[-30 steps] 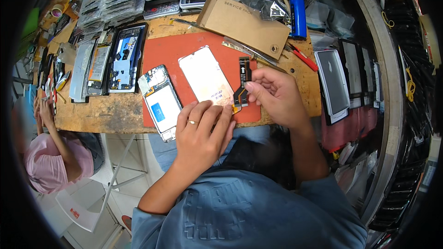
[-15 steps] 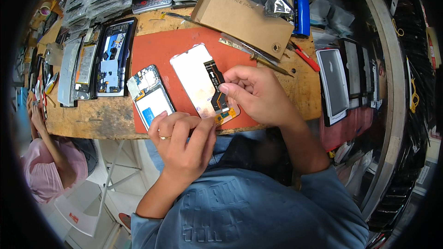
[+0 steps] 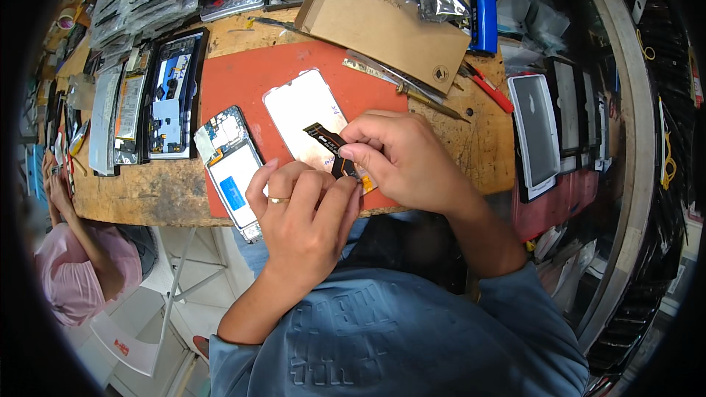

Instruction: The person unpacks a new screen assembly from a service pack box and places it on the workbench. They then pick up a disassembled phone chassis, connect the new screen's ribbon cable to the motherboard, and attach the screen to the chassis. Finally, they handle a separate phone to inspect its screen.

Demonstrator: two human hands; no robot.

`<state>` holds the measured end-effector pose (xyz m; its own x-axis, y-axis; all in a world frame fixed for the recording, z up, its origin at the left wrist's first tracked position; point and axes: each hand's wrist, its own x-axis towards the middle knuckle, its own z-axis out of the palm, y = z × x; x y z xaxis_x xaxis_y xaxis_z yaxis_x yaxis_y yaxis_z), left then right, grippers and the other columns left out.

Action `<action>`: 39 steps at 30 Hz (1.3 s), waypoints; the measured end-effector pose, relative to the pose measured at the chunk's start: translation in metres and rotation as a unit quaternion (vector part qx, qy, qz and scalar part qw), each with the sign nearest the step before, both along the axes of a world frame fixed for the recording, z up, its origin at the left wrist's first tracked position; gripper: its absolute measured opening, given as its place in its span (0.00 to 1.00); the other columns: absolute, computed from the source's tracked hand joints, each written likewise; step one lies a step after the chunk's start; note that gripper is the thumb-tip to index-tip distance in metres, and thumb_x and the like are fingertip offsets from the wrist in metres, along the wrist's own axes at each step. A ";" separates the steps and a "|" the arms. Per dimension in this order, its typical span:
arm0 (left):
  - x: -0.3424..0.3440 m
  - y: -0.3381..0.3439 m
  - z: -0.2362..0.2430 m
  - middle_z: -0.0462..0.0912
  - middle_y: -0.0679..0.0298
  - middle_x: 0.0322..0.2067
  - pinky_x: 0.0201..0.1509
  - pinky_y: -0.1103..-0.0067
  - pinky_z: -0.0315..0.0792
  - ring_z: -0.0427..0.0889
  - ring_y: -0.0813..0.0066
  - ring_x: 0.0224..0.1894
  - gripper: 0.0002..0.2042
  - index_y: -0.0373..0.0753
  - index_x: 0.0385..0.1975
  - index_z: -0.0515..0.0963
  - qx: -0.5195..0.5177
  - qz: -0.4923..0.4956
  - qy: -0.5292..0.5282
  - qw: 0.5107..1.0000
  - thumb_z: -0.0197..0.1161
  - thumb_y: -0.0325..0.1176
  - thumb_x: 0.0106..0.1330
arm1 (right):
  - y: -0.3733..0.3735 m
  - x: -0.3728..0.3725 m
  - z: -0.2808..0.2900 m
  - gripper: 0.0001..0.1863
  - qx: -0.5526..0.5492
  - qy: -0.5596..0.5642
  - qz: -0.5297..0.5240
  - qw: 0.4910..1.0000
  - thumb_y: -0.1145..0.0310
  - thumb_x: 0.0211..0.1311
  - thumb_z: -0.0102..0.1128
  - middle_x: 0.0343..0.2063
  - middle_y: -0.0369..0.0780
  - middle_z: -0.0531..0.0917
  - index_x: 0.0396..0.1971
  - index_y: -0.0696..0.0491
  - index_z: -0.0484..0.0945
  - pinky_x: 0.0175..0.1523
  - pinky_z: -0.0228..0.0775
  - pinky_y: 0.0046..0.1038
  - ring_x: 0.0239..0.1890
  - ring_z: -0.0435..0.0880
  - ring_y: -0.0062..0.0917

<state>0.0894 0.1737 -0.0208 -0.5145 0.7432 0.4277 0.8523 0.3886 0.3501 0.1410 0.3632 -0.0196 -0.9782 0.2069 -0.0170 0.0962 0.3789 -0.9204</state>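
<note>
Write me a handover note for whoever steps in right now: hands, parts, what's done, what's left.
Left hand: fingertips pinch the lower end of the black flex cable.
Right hand: thumb and forefinger grip the same cable from above.
Phone display panel: lies pale side up on the red mat, cable arching off it.
Opened phone frame: beside it to the left, untouched.
Tweezers: on the mat's far edge by the cardboard box.
Done: the cable is raised. Left: whether its lower end is attached is hidden by the fingers.
</note>
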 end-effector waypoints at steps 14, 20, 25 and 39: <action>0.006 0.004 0.001 0.82 0.63 0.39 0.67 0.58 0.64 0.81 0.59 0.48 0.12 0.42 0.38 0.84 -0.006 0.017 -0.058 0.998 0.78 0.29 0.56 | 0.008 0.037 -0.002 0.07 0.159 0.122 0.084 0.976 0.73 0.62 0.70 0.34 0.41 0.79 0.38 0.55 0.82 0.40 0.75 0.40 0.38 0.83 0.39; 0.006 0.001 0.004 0.81 0.63 0.38 0.67 0.60 0.61 0.79 0.60 0.48 0.12 0.41 0.38 0.84 -0.004 0.024 -0.118 0.993 0.77 0.28 0.55 | 0.012 0.031 -0.001 0.07 0.158 0.112 0.104 0.976 0.72 0.63 0.69 0.35 0.41 0.79 0.38 0.54 0.80 0.40 0.75 0.41 0.38 0.84 0.40; 0.006 0.002 0.006 0.81 0.64 0.37 0.67 0.62 0.60 0.79 0.61 0.48 0.12 0.41 0.38 0.84 -0.005 0.031 -0.135 0.990 0.76 0.26 0.55 | 0.013 0.030 -0.002 0.07 0.165 0.103 0.115 0.974 0.71 0.63 0.69 0.35 0.41 0.80 0.37 0.54 0.80 0.40 0.75 0.41 0.39 0.84 0.40; 0.007 0.005 0.005 0.79 0.65 0.35 0.66 0.60 0.60 0.80 0.61 0.48 0.11 0.41 0.38 0.84 -0.003 0.034 -0.138 0.990 0.76 0.27 0.57 | 0.014 0.033 -0.007 0.08 0.176 0.141 0.113 0.968 0.73 0.61 0.70 0.35 0.40 0.78 0.38 0.54 0.79 0.40 0.75 0.39 0.38 0.83 0.37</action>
<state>0.0968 0.1782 -0.0159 -0.6597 0.7055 0.2589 0.6964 0.4443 0.5636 0.1743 0.3768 -0.0270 -0.9547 -0.0684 0.2897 -0.2619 0.6558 -0.7081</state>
